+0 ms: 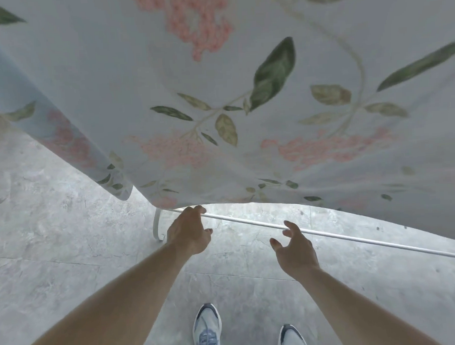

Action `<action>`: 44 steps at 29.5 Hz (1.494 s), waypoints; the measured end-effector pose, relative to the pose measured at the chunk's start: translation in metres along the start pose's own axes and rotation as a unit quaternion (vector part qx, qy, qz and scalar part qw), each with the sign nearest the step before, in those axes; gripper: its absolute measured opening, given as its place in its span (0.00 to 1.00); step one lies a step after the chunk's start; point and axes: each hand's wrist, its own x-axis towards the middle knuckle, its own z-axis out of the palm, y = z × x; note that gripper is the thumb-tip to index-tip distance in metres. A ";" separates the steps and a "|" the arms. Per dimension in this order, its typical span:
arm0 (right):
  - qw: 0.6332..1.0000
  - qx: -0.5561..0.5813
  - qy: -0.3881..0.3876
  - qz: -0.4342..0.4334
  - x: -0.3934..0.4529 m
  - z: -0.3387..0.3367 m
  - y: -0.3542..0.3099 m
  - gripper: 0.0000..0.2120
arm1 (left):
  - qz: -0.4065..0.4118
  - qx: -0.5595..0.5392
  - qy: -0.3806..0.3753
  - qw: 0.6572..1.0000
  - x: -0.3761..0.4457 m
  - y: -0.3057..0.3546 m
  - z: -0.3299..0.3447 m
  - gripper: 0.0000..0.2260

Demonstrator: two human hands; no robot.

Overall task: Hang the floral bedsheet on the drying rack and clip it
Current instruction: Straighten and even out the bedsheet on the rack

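The bedsheet [242, 79] hangs draped over the rack, filling the upper view, its lower hem just above the rack's white rail [330, 235]. The left hand [188, 233] reaches up to the hem, fingers curled at its edge, seemingly pinching it to tug the drape straight. The right hand [295, 248] hovers near the rail, fingers spread, holding nothing. No clips are visible. Below lies a grey marbled floor [53, 234], and two pale shoes [207, 331].
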 end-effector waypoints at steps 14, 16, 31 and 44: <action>0.970 0.224 0.029 0.093 0.015 -0.167 0.138 0.27 | 0.019 -0.020 -0.045 0.999 -0.069 0.199 0.059 0.24; 0.961 0.249 0.035 0.114 0.017 -0.194 0.167 0.27 | 0.013 -0.032 -0.051 0.998 -0.082 0.232 0.077 0.25; 0.864 0.451 0.095 0.202 0.049 -0.337 0.285 0.26 | 0.023 -0.202 -0.102 0.974 -0.093 0.438 0.154 0.19; 0.807 0.520 0.149 0.236 0.099 -0.400 0.392 0.28 | -0.030 -0.293 -0.145 0.945 -0.089 0.523 0.249 0.16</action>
